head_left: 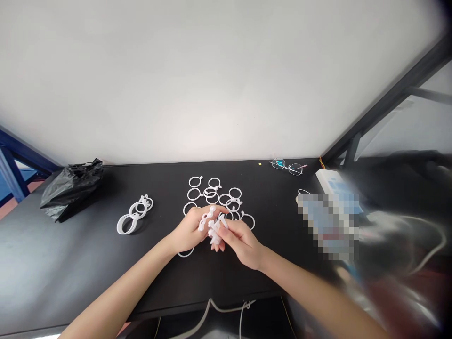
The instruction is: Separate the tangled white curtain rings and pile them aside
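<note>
My left hand (192, 228) is curled around a small cluster of white plastic clips (213, 231), some of which poke out near the thumb. Close against it, my right hand (245, 242) pinches one white clip between thumb and fingers. The two hands meet low over the middle of the black table, and the fingers hide part of the clips. Just beyond and beneath them lie several white curtain rings (195, 194), each with a small eyelet. To the left, more white rings (127, 224) are stacked in an overlapping chain.
A crumpled black plastic bag (72, 188) sits at the table's left end. Eyeglasses (294, 169) lie near the wall at the back right. Boxes and a blurred-out item (328, 226) occupy the right side. White cables (208, 315) hang below the front edge.
</note>
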